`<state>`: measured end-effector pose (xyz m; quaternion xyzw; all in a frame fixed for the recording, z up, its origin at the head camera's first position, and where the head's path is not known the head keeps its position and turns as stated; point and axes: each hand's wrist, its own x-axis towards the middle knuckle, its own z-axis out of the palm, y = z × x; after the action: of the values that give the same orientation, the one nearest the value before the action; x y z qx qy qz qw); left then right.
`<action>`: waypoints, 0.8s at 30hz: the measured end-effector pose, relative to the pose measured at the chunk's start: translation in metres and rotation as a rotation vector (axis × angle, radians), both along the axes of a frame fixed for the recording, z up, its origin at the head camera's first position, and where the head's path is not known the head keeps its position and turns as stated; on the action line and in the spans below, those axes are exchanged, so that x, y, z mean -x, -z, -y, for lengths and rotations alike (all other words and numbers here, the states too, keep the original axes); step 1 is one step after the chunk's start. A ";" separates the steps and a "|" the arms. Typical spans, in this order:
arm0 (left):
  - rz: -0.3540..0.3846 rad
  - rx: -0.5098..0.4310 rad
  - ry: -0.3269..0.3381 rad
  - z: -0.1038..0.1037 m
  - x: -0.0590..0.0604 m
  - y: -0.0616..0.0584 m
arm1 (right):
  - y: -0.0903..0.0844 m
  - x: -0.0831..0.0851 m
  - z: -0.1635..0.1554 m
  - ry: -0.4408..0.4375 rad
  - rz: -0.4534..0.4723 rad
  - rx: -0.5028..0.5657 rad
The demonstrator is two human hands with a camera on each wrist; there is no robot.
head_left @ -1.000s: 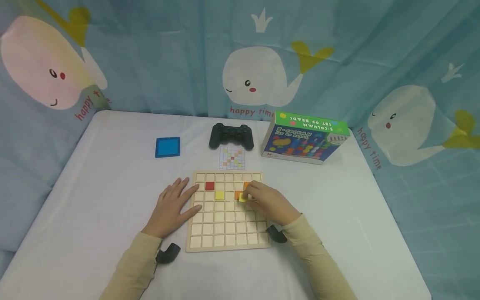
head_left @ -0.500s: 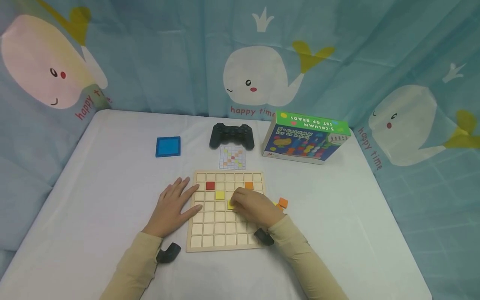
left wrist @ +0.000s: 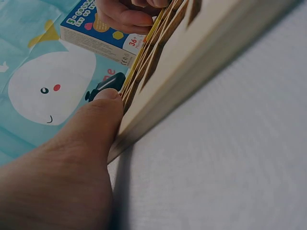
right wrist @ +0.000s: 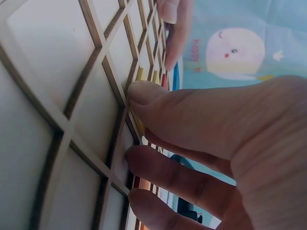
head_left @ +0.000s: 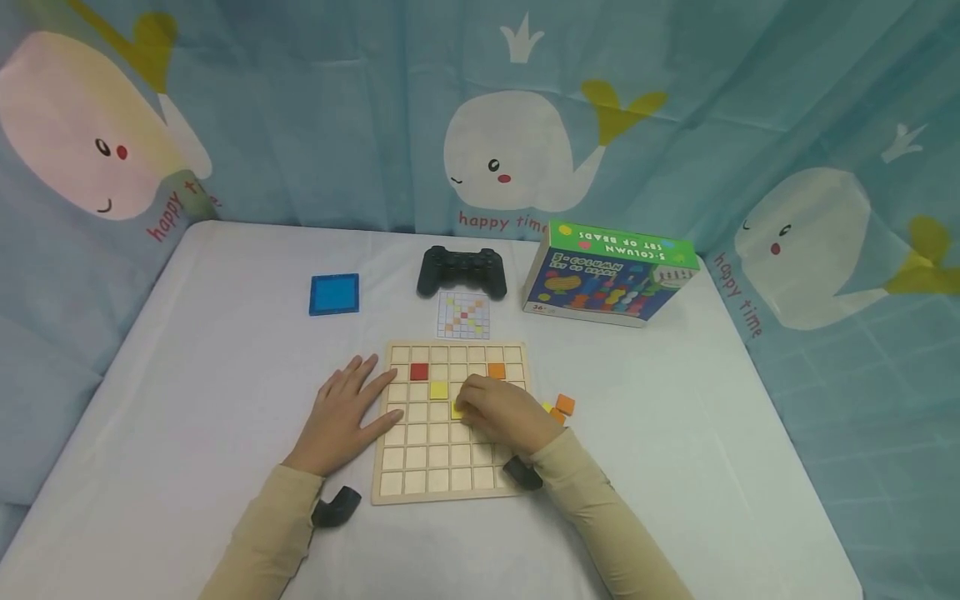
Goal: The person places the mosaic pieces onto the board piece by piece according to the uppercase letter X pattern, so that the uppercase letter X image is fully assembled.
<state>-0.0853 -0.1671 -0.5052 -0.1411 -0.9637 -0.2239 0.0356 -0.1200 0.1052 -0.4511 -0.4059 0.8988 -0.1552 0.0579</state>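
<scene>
Left hand flat, fingers spread; right hand curled, pinching.

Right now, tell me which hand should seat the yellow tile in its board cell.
The right hand: its fingertips already pinch the yellow tile over the wooden grid board. The left hand lies flat, bracing the board's left edge, and holds nothing.

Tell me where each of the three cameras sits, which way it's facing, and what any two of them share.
Head: above the table, looking forward and down at the wooden grid board; left hand, right hand and both sleeves show.
Left wrist: low at the board's left edge, looking across it; thumb shows.
Right wrist: close over the board's cells; fingers at a yellow tile.
Shared: both wrist views catch the other hand and the board.
</scene>
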 end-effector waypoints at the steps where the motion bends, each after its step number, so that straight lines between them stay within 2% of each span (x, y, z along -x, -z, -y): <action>1: 0.000 -0.002 0.001 0.000 0.000 0.000 | 0.000 0.000 0.000 0.001 0.000 -0.002; 16: -0.009 -0.005 0.009 0.001 0.001 0.002 | 0.001 -0.002 0.007 -0.009 -0.021 0.006; 20: -0.007 0.002 0.002 0.001 0.000 0.002 | -0.005 0.000 -0.006 0.013 -0.014 0.018; 24: -0.008 0.002 -0.002 0.000 -0.001 0.002 | -0.017 -0.001 -0.032 0.087 -0.026 0.047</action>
<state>-0.0847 -0.1668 -0.5070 -0.1410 -0.9639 -0.2225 0.0394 -0.1185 0.1372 -0.4340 -0.3698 0.9123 -0.1735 0.0300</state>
